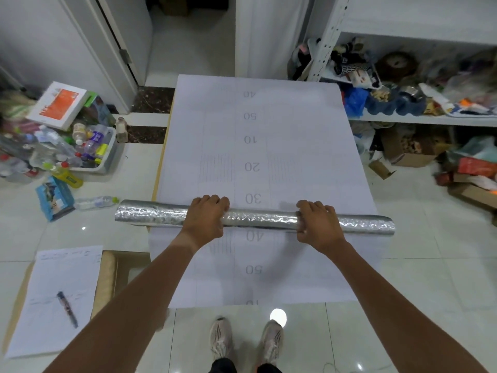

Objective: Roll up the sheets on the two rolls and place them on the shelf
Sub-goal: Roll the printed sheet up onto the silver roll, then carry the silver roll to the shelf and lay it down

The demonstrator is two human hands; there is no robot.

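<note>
Your left hand (205, 218) and right hand (317, 224) both grip the silver roll (258, 219) lying across the white sheet (258, 146); rolling appears finished, so next lift it toward the shelf (419, 120) beyond the sheet's far right corner.

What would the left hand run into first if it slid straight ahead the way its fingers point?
Likely nothing solid soon: the left hand grips the silver roll, and ahead lies only the flat white sheet, as far as this view shows.
</note>
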